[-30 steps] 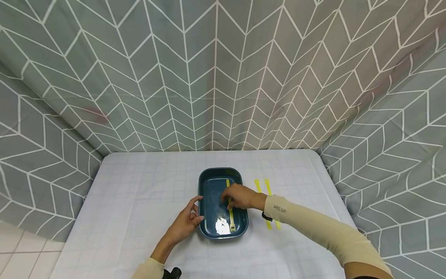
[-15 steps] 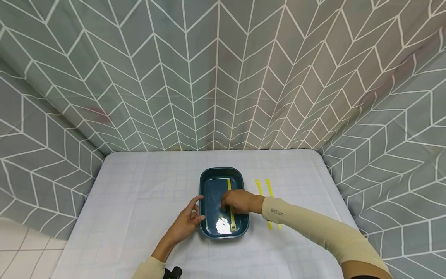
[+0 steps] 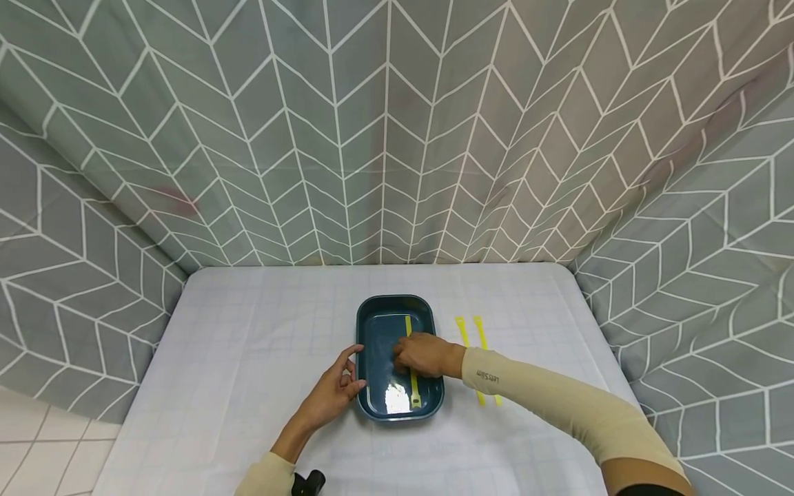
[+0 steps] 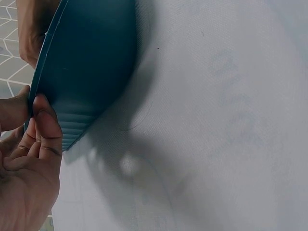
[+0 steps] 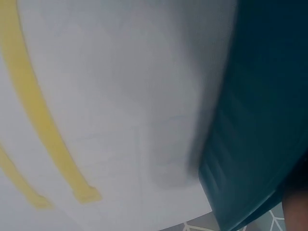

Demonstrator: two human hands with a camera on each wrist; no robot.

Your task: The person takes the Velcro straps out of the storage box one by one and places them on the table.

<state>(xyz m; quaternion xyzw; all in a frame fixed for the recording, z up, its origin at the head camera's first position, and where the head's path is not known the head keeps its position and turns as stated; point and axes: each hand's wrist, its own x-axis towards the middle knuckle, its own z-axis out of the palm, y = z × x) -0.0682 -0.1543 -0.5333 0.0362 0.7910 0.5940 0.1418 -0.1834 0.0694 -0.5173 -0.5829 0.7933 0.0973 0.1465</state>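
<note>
A dark blue-green rectangular tray (image 3: 380, 337) stands on the white-covered table. My left hand (image 3: 331, 394) holds its left rim; in the left wrist view the thumb and fingers of that left hand (image 4: 33, 154) pinch the tray's edge (image 4: 86, 57) from both sides. Inside the tray, a flat yellow strap with a slotted wide end (image 3: 415, 396) lies lengthwise near the right wall. My right hand (image 3: 428, 355) reaches over the right rim with fingers bent down over the strap's middle. Its fingertips are hidden, so I cannot tell whether they pinch the strap.
Two more yellow straps, a nearer one (image 3: 462, 332) and a farther one (image 3: 480, 332), lie side by side right of the tray, partly covered by the right sleeve (image 3: 527, 386). Grey curtains with white lines (image 3: 372, 172) enclose the table (image 3: 260, 317) behind and at both sides.
My right hand has turned slightly, so its thumb no longer shows, and it stays over the strap. My left hand has kept its hold on the rim. The view has shifted slightly.
</note>
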